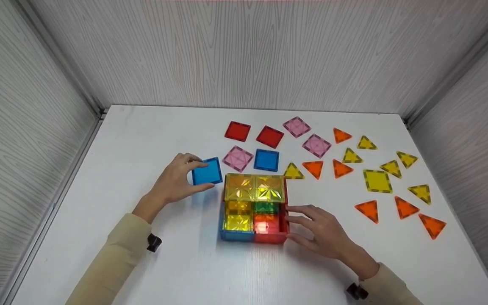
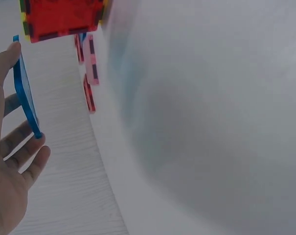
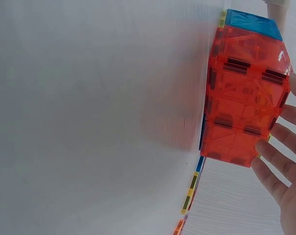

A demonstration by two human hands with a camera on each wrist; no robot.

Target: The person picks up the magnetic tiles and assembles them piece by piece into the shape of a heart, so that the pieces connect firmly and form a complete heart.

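My left hand (image 1: 177, 180) pinches a blue square magnetic tile (image 1: 207, 172) by its edges, thumb below and fingers above. The tile is raised beside a box built of translucent magnetic tiles (image 1: 271, 238). Yellow square tiles (image 1: 240, 188) cover the back half of the box top; the front half is uncovered, showing yellow, green and red inside. My right hand (image 1: 324, 233) rests its extended fingertips at the box's red right side. In the right wrist view the red wall (image 3: 245, 98) stands beside those fingers (image 3: 280, 161). The left wrist view shows the blue tile (image 2: 26, 98) edge-on.
Behind the box lie two red squares (image 1: 238, 131), several pink squares (image 1: 297, 126) and a blue square (image 1: 266, 160). To the right are scattered orange triangles (image 1: 406, 207), yellow triangles (image 1: 420, 193) and a yellow square (image 1: 377, 181). Pale wood-grain panels (image 1: 248, 55) enclose the white table (image 1: 159, 135).
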